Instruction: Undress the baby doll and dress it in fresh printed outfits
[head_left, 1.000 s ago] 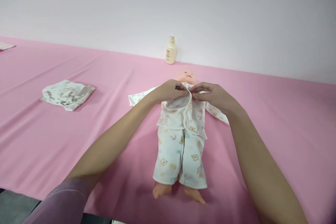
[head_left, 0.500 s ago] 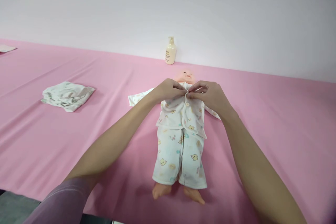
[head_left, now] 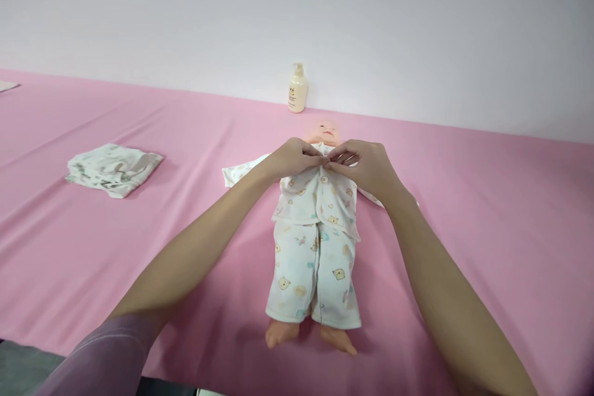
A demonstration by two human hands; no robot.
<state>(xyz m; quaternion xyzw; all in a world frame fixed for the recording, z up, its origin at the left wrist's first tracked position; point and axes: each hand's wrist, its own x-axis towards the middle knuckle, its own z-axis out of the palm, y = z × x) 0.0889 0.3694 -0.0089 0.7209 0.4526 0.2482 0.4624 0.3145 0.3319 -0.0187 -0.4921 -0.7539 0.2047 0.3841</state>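
Note:
A baby doll (head_left: pixel 327 131) lies on its back, its feet toward me. It wears a white patterned shirt (head_left: pixel 297 203) and matching trousers (head_left: pixel 293 272). At the upper chest, my left hand (head_left: pixel 293 158) pinches the shirt's front edge from the left. My right hand (head_left: pixel 359 164) pinches the same front opening from the right, and the fingertips of both hands meet. A button shows on the shirt just below them. Whatever lies between the fingertips is hidden.
Pink cloth (head_left: pixel 195 130) covers the table. A cream pump bottle (head_left: pixel 297 91) stands behind the doll by the white wall. Folded white patterned cloth (head_left: pixel 114 170) lies at the left, and the edge of another pale cloth (head_left: pixel 7 85) shows at the far left.
My fingertips have come closer together at the shirt opening. The whole view has shifted slightly, so the doll, bottle and cloth appear a little further left.

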